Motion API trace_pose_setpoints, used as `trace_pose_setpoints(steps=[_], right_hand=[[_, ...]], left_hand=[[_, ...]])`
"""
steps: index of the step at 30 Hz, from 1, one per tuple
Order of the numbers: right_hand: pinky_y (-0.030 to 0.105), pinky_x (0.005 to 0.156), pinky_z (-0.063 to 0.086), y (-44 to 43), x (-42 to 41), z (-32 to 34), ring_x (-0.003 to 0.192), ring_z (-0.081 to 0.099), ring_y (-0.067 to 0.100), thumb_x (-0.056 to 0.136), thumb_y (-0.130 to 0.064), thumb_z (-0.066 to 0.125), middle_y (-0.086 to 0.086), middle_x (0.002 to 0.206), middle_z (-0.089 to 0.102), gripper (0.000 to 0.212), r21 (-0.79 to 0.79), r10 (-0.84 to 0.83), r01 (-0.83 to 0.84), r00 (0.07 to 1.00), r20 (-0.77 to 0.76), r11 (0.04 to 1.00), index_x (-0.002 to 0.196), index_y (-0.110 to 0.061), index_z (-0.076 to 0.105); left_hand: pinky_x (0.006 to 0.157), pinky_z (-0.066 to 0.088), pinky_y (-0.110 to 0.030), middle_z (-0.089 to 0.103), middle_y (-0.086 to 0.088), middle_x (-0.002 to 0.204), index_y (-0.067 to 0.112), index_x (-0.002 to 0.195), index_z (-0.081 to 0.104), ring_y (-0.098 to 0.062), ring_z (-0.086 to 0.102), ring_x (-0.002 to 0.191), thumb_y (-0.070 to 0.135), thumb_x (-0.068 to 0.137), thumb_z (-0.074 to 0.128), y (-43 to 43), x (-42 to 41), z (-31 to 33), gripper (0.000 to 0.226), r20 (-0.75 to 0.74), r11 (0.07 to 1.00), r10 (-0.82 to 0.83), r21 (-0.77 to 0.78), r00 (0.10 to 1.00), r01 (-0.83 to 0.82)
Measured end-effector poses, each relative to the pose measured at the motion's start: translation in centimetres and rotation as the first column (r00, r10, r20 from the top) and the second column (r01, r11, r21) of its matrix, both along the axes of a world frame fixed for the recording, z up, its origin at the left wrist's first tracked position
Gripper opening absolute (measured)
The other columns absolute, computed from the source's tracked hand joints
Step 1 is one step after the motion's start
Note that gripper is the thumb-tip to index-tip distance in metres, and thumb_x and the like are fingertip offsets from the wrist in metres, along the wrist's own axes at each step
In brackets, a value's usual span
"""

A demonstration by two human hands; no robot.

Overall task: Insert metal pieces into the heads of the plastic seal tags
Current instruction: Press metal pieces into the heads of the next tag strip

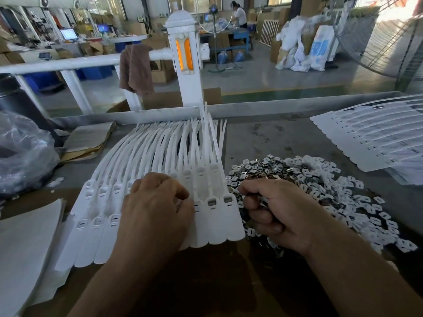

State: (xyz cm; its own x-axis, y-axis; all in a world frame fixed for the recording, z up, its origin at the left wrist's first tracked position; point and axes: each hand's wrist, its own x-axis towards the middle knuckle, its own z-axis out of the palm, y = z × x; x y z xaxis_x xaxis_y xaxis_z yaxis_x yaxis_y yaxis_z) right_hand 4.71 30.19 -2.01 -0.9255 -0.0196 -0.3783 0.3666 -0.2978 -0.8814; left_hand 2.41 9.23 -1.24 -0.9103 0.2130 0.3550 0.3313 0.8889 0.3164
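A joined sheet of white plastic seal tags (146, 161) lies on the table, heads toward me and thin tails fanning to the far edge. The two rightmost heads (219, 200) show metal pieces seated in their slots. My left hand (155, 209) rests on the middle of the sheet with curled fingers, covering several heads; what its fingertips touch is hidden. Just right of the sheet, my right hand (274, 211) curls around a clutch of small pieces. A heap of metal pieces and white plastic squares (320, 179) spreads behind and beside it.
More tag sheets (375, 136) are stacked at the far right. A crumpled plastic bag (23, 156) and folded cardboard (89, 140) sit at the left. White sheets (25, 248) overhang the near left. A raised metal rim (251, 106) bounds the table's far side.
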Motion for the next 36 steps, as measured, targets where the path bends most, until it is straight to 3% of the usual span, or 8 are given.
trace_pose_setpoints(steps=[6, 12, 18, 22, 26, 30, 33, 36], right_hand=[[0.015, 0.029, 0.021, 0.5, 0.0, 0.1, 0.037, 0.031, 0.006, 0.094, -0.016, 0.056, 0.000, 0.060, 0.049, 0.013, -0.261, -0.027, 0.023, 1.000, -0.014, 0.965, 0.083, -0.011, 0.060], [0.022, 0.037, 0.046, 0.6, -0.2, 0.8, 0.050, 0.058, 0.017, 0.082, -0.018, 0.062, 0.014, 0.073, 0.061, 0.018, -0.658, -0.167, 0.163, 0.984, 0.057, 0.735, 0.086, 0.000, 0.062], [0.045, 0.063, 0.061, 0.4, -0.2, 0.9, 0.084, 0.073, 0.042, 0.102, -0.028, 0.051, 0.031, 0.094, 0.070, 0.041, -0.711, -0.205, 0.168, 0.978, 0.034, 0.683, 0.104, 0.012, 0.062], [0.045, 0.074, 0.062, 0.6, 0.0, 1.0, 0.098, 0.071, 0.041, 0.103, -0.037, 0.044, 0.032, 0.115, 0.067, 0.053, -0.724, -0.135, 0.069, 0.990, -0.034, 0.687, 0.121, 0.012, 0.058], [0.043, 0.076, 0.062, 0.7, 0.2, 1.0, 0.092, 0.072, 0.035, 0.102, -0.038, 0.043, 0.029, 0.115, 0.068, 0.056, -0.715, -0.116, 0.044, 0.992, -0.051, 0.698, 0.118, 0.012, 0.062], [0.043, 0.089, 0.057, 0.9, 0.1, 0.9, 0.106, 0.066, 0.036, 0.100, -0.036, 0.047, 0.029, 0.128, 0.062, 0.057, -0.693, -0.143, 0.087, 0.989, -0.023, 0.716, 0.135, 0.009, 0.052], [0.044, 0.092, 0.056, 0.9, 0.1, 1.0, 0.105, 0.066, 0.036, 0.095, -0.031, 0.050, 0.030, 0.125, 0.063, 0.054, -0.685, -0.129, 0.051, 0.990, -0.063, 0.727, 0.127, 0.012, 0.057], [0.042, 0.086, 0.057, 0.7, 0.3, 1.0, 0.087, 0.070, 0.030, 0.089, -0.025, 0.053, 0.024, 0.102, 0.070, 0.040, -0.662, -0.106, 0.000, 0.987, -0.120, 0.750, 0.100, 0.010, 0.070]], left_hand=[[0.083, 0.035, -0.031, 0.036, 0.016, 0.100, 0.037, 0.086, 0.058, -0.004, 0.029, 0.096, 0.056, 0.079, 0.055, 0.9, -0.6, 0.1, 0.020, 0.031, 0.994, 0.068, -0.093, 0.997, -0.065], [0.089, 0.035, -0.036, 0.052, 0.008, 0.116, 0.030, 0.103, 0.060, -0.012, 0.043, 0.108, 0.055, 0.078, 0.052, 1.1, 0.0, 0.5, 0.036, -0.015, 0.992, 0.094, -0.089, 0.995, -0.095], [0.085, 0.039, -0.030, 0.055, 0.009, 0.112, 0.027, 0.107, 0.065, -0.006, 0.044, 0.104, 0.049, 0.089, 0.048, 4.7, 0.8, 1.5, 0.033, -0.153, 0.972, -0.151, 0.155, 0.977, 0.174], [0.090, 0.044, -0.035, 0.053, 0.010, 0.116, 0.038, 0.109, 0.064, -0.009, 0.044, 0.110, 0.046, 0.088, 0.051, 7.0, 0.5, 1.6, 0.026, -0.112, 0.941, -0.266, 0.184, 0.957, 0.283], [0.100, 0.040, -0.043, 0.049, 0.006, 0.132, 0.039, 0.119, 0.062, -0.014, 0.039, 0.123, 0.040, 0.093, 0.046, 8.2, 0.0, 1.5, 0.030, -0.041, 0.953, -0.294, 0.063, 0.955, 0.296], [0.096, 0.043, -0.041, 0.054, 0.009, 0.119, 0.034, 0.103, 0.067, -0.011, 0.046, 0.113, 0.034, 0.093, 0.053, 8.4, -0.3, 1.4, 0.018, -0.028, 0.938, -0.321, 0.130, 0.947, 0.322], [0.090, 0.046, -0.037, 0.055, 0.013, 0.108, 0.031, 0.087, 0.066, -0.007, 0.051, 0.104, 0.032, 0.090, 0.058, 8.4, -0.4, 1.4, 0.009, -0.026, 0.922, -0.328, 0.207, 0.944, 0.327], [0.084, 0.047, -0.028, 0.057, 0.013, 0.101, 0.027, 0.083, 0.065, -0.005, 0.053, 0.096, 0.029, 0.089, 0.058, 8.4, -0.4, 1.3, 0.010, -0.061, 0.917, -0.299, 0.260, 0.952, 0.304]])
